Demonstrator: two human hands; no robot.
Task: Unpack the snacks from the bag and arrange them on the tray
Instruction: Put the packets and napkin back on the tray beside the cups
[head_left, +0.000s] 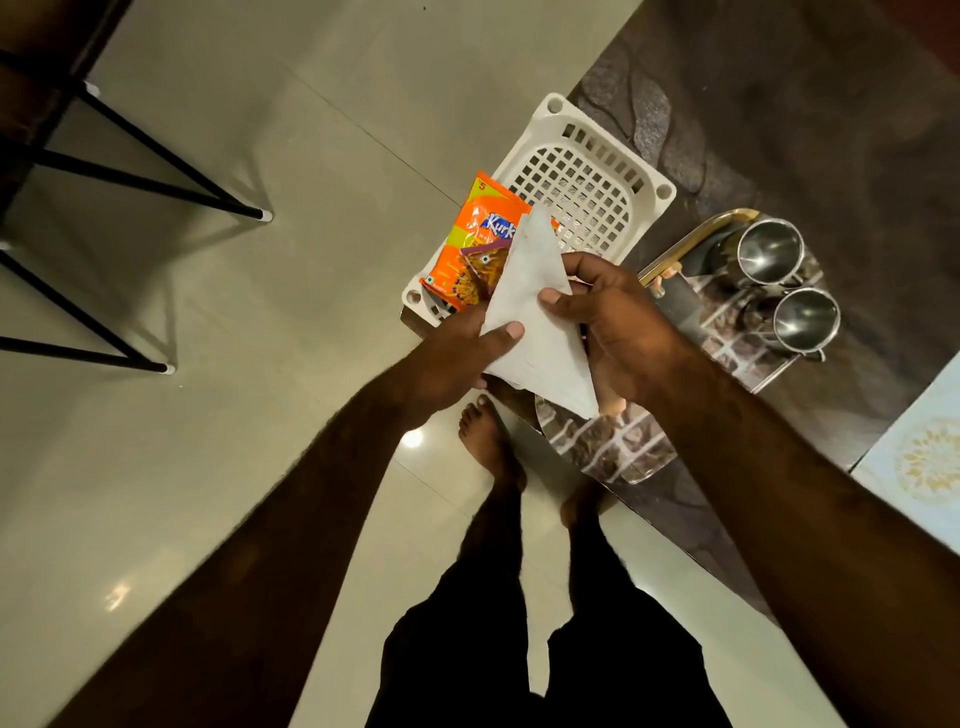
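White bag (540, 332) is pinched by both hands' fingers (511, 331), flattened, since the orange snack packet (470, 244) already lies in the tray (613, 171).

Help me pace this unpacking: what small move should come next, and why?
Probably draw the orange snack packet clear of the white bag and lay it flat in the white tray. It already sticks out over the tray's edge, and both the left hand and right hand grip the bag.
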